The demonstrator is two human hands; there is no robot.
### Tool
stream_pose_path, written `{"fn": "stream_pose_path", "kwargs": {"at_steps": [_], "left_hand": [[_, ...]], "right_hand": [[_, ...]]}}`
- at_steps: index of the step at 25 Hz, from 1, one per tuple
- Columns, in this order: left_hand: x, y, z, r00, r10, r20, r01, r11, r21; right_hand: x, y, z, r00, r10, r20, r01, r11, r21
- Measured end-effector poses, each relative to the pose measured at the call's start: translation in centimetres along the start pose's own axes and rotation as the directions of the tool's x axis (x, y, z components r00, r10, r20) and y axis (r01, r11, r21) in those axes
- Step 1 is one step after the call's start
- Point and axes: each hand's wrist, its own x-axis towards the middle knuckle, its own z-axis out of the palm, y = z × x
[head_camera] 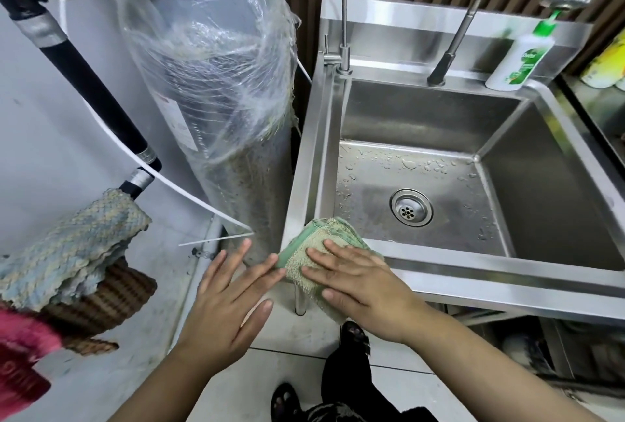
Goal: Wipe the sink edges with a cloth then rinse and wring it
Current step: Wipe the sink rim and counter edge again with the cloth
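A green and beige cloth point(321, 239) lies folded over the front left corner of the stainless steel sink point(507, 273). My right hand point(358, 283) lies flat on the cloth with straight fingers, pressing it onto the sink's front edge. My left hand point(233, 289) hovers just left of the corner, fingers straight, with its fingertips touching the cloth's green border. The basin is wet with drops around the drain point(411, 208).
Two faucets point(344, 60) point(439, 73) stand at the sink's back rim, with a green soap bottle point(521, 56) at the back right. A plastic-wrapped filter tank point(216, 90) stands left of the sink. Other cloths point(67, 252) hang on the left.
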Motion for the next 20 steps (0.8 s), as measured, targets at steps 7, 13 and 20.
{"fn": "stream_pose_path", "kwargs": {"at_steps": [7,13,20], "left_hand": [[2.6,0.0,0.3,0.988,-0.153,0.030,0.156,0.969,-0.192],[8.3,0.3,2.1,0.988,-0.048,0.148,0.067,0.990,-0.127],[11.5,-0.4,1.2,0.996,-0.046,0.070,0.058,0.982,-0.180]], "right_hand": [[9.4,0.9,-0.9,0.974,0.205,0.095,-0.197,0.977,-0.083],[16.2,7.6,-4.0,0.960,0.277,0.045,-0.272,0.958,-0.085],[16.7,12.6,-5.6,0.988,0.149,0.032,-0.146,0.986,-0.077]]}}
